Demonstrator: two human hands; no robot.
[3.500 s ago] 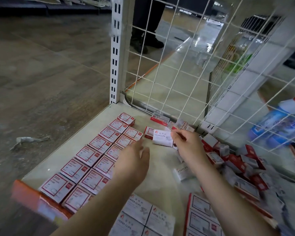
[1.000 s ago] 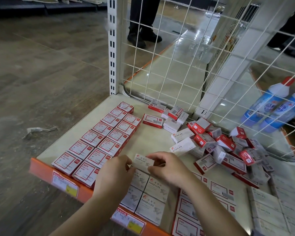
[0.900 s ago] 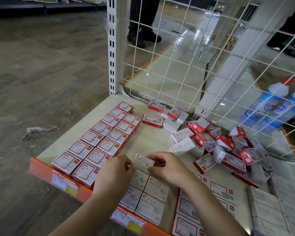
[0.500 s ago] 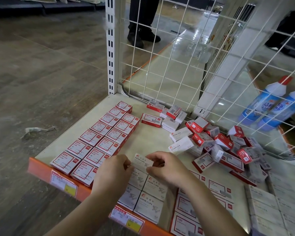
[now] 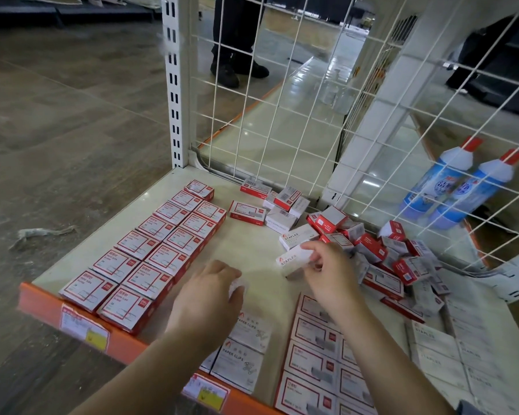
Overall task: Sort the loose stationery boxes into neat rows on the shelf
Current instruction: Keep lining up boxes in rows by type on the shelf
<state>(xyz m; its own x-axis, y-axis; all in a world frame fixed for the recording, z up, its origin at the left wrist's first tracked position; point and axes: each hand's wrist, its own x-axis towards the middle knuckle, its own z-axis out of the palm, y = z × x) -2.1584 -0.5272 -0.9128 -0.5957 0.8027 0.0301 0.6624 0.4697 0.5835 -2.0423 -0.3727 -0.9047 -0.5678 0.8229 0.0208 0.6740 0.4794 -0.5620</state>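
My left hand (image 5: 210, 298) lies palm down over a white paper clips box (image 5: 237, 287) at the far end of the white paper clips column (image 5: 246, 348); only a corner of that box shows. My right hand (image 5: 327, 265) grips a white STAPLES box (image 5: 292, 259) at the near edge of the loose pile of red and white boxes (image 5: 372, 256). Two neat rows of red-framed boxes (image 5: 150, 256) fill the shelf's left side. More rows of red-framed boxes (image 5: 315, 369) and white staples boxes (image 5: 432, 342) lie at the front right.
The cream shelf (image 5: 252, 244) has an orange front lip (image 5: 42, 298) with price labels. A white wire mesh (image 5: 282, 115) and slotted post (image 5: 174, 85) close the back. Two blue bottles (image 5: 450, 187) lie behind the mesh. A person's shoes (image 5: 231, 70) stand beyond.
Both hands held one paper clips box above its column. Now my left hand alone covers it on the shelf, and my right hand has reached out to the STAPLES box.
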